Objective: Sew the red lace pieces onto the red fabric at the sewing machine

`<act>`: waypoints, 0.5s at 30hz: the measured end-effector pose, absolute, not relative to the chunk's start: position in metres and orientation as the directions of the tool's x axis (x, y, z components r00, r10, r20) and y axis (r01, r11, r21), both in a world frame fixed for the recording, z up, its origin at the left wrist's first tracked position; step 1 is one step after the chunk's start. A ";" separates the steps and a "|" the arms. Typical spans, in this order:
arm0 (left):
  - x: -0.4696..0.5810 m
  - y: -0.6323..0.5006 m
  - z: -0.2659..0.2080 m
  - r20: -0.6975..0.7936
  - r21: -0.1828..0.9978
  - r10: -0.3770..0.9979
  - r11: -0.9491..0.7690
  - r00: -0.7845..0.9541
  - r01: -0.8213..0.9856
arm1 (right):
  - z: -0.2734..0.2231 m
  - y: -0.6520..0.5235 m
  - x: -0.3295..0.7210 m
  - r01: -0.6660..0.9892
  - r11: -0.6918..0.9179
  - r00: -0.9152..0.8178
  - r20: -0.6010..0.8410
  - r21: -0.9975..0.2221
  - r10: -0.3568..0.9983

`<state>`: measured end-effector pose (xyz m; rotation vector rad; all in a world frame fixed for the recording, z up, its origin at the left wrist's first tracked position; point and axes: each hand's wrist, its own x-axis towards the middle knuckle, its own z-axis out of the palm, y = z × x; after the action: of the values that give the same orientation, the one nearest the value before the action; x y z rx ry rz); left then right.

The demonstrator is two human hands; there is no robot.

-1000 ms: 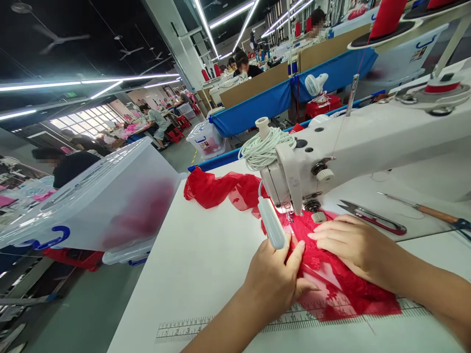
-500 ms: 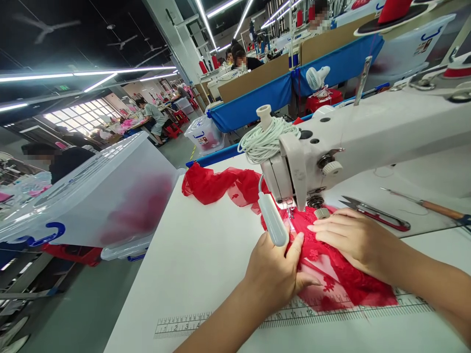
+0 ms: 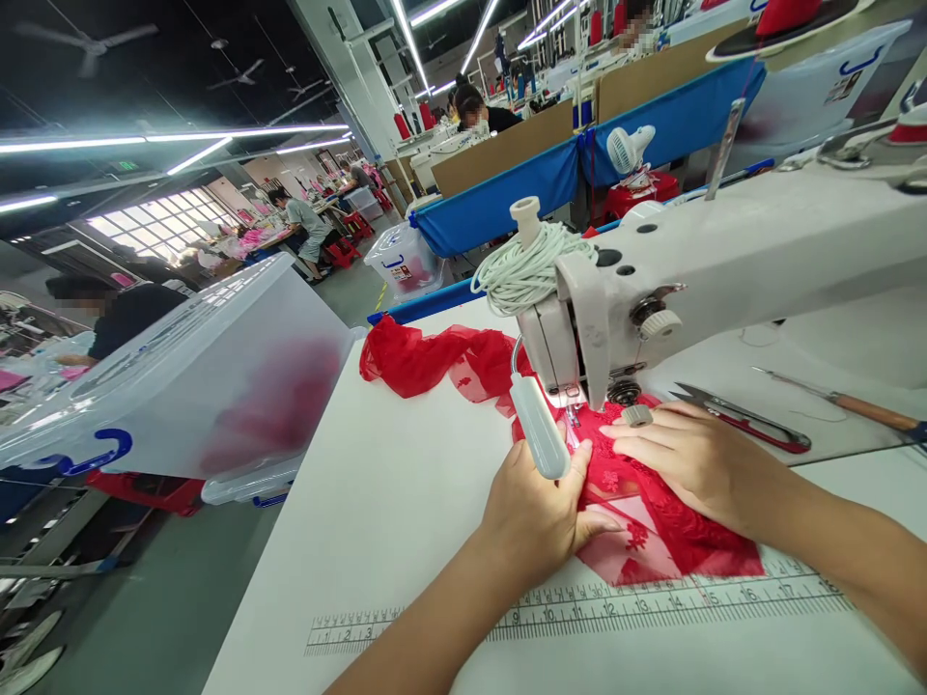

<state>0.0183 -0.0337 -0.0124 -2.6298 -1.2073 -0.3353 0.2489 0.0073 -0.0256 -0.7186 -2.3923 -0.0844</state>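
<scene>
Red lace fabric point(image 3: 609, 475) lies under the presser foot point(image 3: 572, 413) of a white sewing machine point(image 3: 615, 290), its sheer near end spread over a printed ruler point(image 3: 579, 615). My left hand point(image 3: 532, 507) rests at the fabric's left edge close to the foot, thumb and index finger apart; a grey-white lamp point(image 3: 540, 425) hides some of its fingers. Flat on the fabric to the right of the needle is my right hand point(image 3: 695, 463), fingers stretched out. Behind the machine head, more red fabric point(image 3: 412, 357) trails across the white table point(image 3: 348, 521).
Thread snips point(image 3: 753, 420) and a wooden-handled awl point(image 3: 861, 405) lie right of my right hand. Pale cord point(image 3: 532, 265) is coiled on the machine head. A lidded plastic bin point(image 3: 217, 376) stands left of the table. Other people sit at work farther back.
The red fabric's near edge has drawn up toward the needle, uncovering more of the ruler. Both hands have shifted slightly with it toward the machine. The view has moved a little.
</scene>
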 end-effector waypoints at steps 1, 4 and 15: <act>0.018 -0.034 -0.012 0.303 -0.114 0.711 -0.634 0.635 0.765 | -0.026 0.007 0.249 0.514 0.850 -0.650 0.593 -0.116 0.474; 0.019 -0.034 -0.011 0.333 -0.125 0.694 -0.638 0.638 0.760 | -0.027 0.008 0.250 0.515 0.850 -0.652 0.595 -0.107 0.470; 0.018 -0.037 -0.009 0.324 -0.165 0.676 -0.649 0.662 0.743 | -0.028 0.007 0.252 0.525 0.841 -0.654 0.571 -0.130 0.496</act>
<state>0.0176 -0.0366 -0.0087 -2.5966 -1.1360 -0.3382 0.2521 0.0066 -0.0283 -0.7429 -2.4053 -0.0621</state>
